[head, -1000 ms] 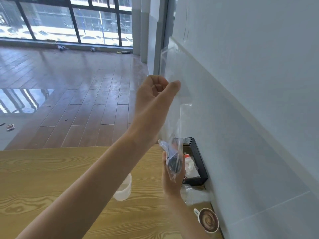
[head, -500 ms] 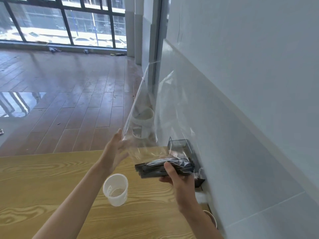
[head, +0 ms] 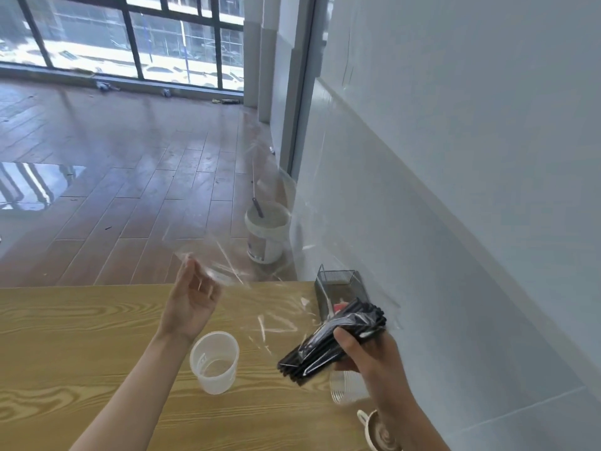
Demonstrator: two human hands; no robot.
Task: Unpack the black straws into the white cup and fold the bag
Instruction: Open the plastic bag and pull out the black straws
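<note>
Two hands raised over the wooden surface [head: 65, 336]. Right hand [head: 364, 349] curled round a bundle of black straws [head: 331, 343], bundle tilted and partly wrapped in the clear bag [head: 260, 288]. Left hand [head: 192, 304] palm-up, fingertips pinching the loose far end of that bag, film stretched between both hands. White cup [head: 214, 361] upright on the surface just beside the left wrist, below the bag; no straws inside. Black mesh holder [head: 338, 284] against the wall, red item inside, contents otherwise unclear. Stack of clear cups [head: 348, 387] lying under the right hand. Mug [head: 377, 431] with a brown swirled top near the bottom edge. White bucket [head: 266, 232] on the floor beyond, a stick standing in it.
</note>
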